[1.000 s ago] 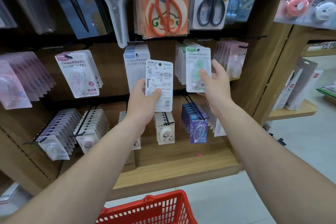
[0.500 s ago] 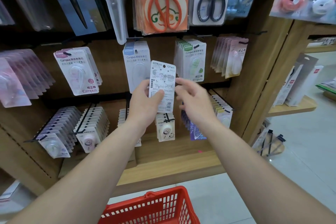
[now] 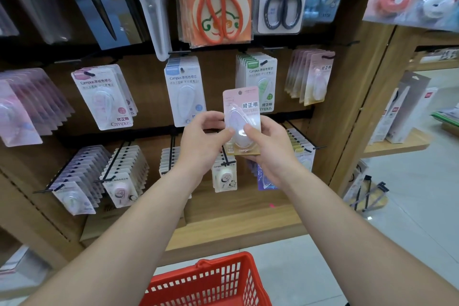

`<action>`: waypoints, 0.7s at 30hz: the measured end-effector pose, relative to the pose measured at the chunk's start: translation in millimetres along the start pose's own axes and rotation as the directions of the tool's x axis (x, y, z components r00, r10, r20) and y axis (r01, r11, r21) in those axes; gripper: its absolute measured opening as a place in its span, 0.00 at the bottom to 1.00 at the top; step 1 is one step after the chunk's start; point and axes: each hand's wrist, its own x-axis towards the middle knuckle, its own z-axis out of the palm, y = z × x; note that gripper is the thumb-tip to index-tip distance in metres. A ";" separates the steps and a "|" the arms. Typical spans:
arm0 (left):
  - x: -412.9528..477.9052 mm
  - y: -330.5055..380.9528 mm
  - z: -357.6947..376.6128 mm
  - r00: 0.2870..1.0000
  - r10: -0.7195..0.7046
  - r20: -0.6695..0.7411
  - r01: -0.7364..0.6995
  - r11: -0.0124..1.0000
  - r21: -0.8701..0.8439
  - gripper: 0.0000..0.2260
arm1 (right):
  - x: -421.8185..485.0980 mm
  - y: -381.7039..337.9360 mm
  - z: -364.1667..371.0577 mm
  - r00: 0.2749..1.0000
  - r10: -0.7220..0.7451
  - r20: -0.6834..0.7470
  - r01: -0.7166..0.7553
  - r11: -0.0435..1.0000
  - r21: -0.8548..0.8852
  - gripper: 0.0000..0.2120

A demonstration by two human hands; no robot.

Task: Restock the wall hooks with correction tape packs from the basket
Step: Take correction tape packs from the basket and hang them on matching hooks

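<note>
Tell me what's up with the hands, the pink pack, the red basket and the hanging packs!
Pink card correction tape pack: off the hooks, upright, front showing, in both hands.
Left hand: pinches the pack's left edge.
Right hand: grips the pack, thumb on its clear blister.
Red plastic basket: below the arms; contents hidden.
Pale pink packs, upper right hook: hanging in a row.

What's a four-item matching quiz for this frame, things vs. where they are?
Things
1. pink correction tape pack
2. red basket
3. orange scissors
4. green-label packs

Places
A. top row of the wall display
B. pinched between left hand and right hand
C. on a wall hook, just behind the held pack
D. bottom edge of the view, below the arms

Pairs: 1-B, 2-D, 3-A, 4-C
</note>
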 end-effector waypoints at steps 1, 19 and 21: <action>0.3 0.8 1.2 1.000 -0.018 -0.013 0.018 1.000 -0.008 0.15 | -0.1 0.9 -0.3 1.000 -0.008 -0.005 0.008 1.000 0.016 0.10; -10.0 -4.0 -53.0 0.989 0.048 0.142 -0.089 0.949 0.302 0.12 | 19.5 0.1 -38.1 0.908 -0.143 -0.393 0.077 0.981 -0.178 0.10; -8.3 0.6 -51.1 0.984 0.070 0.161 -0.121 0.937 0.329 0.13 | 33.5 -13.5 -56.5 0.856 -0.172 -0.488 0.091 0.978 -0.186 0.11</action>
